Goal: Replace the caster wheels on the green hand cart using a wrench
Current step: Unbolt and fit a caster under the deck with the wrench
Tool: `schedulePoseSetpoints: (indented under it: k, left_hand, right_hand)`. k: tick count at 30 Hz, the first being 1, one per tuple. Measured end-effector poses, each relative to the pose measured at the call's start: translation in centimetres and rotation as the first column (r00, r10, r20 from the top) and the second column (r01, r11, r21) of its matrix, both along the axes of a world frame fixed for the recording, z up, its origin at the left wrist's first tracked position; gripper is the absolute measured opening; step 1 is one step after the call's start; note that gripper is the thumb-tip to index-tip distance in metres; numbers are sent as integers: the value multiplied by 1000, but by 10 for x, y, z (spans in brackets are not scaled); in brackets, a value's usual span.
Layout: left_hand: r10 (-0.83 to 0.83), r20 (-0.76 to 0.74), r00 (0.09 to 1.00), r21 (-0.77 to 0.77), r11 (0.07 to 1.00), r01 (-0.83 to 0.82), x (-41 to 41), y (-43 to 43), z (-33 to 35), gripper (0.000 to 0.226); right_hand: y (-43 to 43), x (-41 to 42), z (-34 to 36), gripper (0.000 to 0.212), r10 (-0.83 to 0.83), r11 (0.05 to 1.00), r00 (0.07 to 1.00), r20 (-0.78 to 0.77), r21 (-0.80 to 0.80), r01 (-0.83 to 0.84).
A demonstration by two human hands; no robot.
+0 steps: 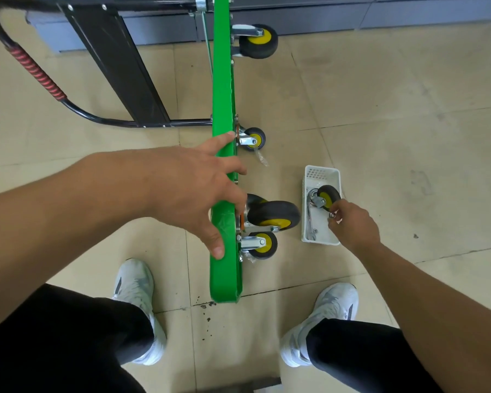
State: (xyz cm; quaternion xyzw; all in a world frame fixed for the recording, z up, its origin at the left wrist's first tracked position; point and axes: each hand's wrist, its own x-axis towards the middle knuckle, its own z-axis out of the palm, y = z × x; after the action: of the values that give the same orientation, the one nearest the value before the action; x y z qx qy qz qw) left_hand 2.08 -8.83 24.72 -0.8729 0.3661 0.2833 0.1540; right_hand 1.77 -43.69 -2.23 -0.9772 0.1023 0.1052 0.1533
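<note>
The green hand cart (223,89) stands on its side edge on the floor, its wheels facing right. My left hand (199,191) rests on the deck's upper edge with fingers spread over it. A large black-and-yellow caster (272,215) sits at the near end, with a smaller caster (260,245) below it. Another small caster (254,139) and a large one (257,41) sit farther along. My right hand (352,222) pinches a small nut (332,215) over the white basket (322,171). The basket holds a loose caster (328,197) and a wrench (310,222).
The cart's black handle with a red grip (37,72) lies folded out to the left. My two white shoes (135,282) stand on either side of the cart's near end. Grey cabinets (352,18) run along the far edge of the tiled floor.
</note>
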Motion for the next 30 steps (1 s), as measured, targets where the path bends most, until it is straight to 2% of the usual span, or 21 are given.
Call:
schedulePoseSetpoints:
  k: [10, 19, 30]
  left_hand:
    - [6, -10, 1000, 9, 1000, -6, 2, -1, -2, 77]
    - [9, -15, 1000, 3, 1000, -9, 3, 1, -4, 78]
    - [21, -13, 1000, -3, 1000, -21, 3, 2, -5, 78]
  right_hand:
    - [-17, 10, -29, 21, -85, 992, 994, -64, -99, 78]
    - [-20, 19, -40, 20, -97, 986, 993, -70, -139, 87]
    - [-24, 16, -35, 31, -141, 981, 986, -84, -148, 127]
